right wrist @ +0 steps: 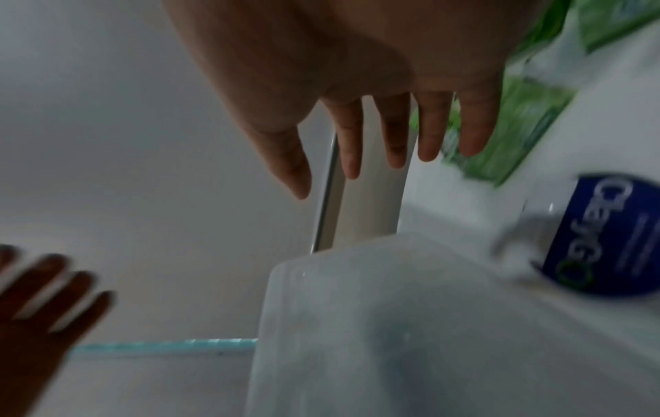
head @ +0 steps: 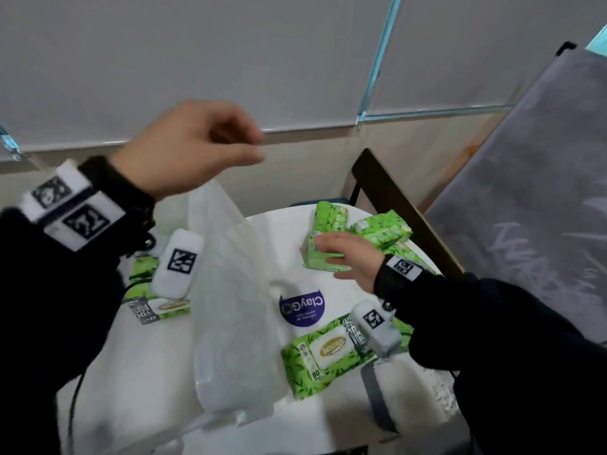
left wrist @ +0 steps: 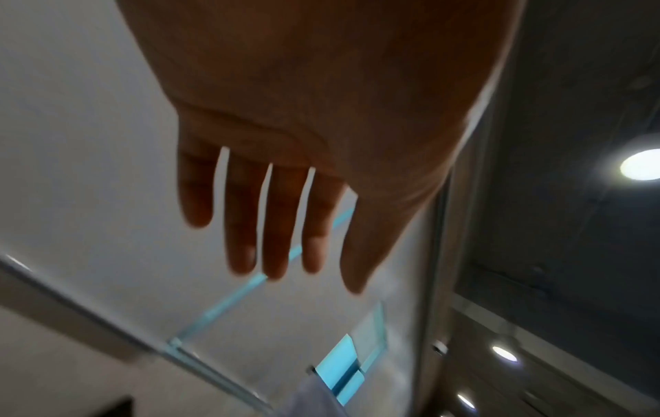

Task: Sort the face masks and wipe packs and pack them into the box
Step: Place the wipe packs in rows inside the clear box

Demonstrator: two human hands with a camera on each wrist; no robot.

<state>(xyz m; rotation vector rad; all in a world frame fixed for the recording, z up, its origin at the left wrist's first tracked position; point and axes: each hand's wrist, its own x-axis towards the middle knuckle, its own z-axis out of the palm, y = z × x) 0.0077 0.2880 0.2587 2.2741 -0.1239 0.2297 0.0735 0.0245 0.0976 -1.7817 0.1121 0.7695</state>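
A: Where was the left hand (head: 184,146) at this moment?

B: Raised high over the surface (head: 138,362), holding nothing. In the left wrist view the fingers (left wrist: 275,220) were straight and spread, so the grip was open. The head view was blurred there.

A: And the right hand (head: 353,257)?

B: It lay on a green wipe pack (head: 320,254) at the far right of the surface, fingers straight, w/ no curl around it that I could see. So the grip was open, only touching or pressing. Two more green packs (head: 381,229) lay just behind it.

A: The box?

B: A translucent plastic container (head: 230,307) stood in the middle, between the hands. It looked empty, but the wall was cloudy, so I cannot tell for sure. One Sanicare wipe pack (head: 326,354) lay near its right side, another pack (head: 157,307) at its left, partly hidden by the wrist camera. Face masks I could not identify in any view.

A: What could have gone wrong from here?

B: In my judgement, three things. The container looked light and tall, so a sleeve or the wrist camera could knock it over. The far packs lay near the edge, so a push w/o a real grip could slide one off. Also, the soft pack could slip if pinched only at a corner.
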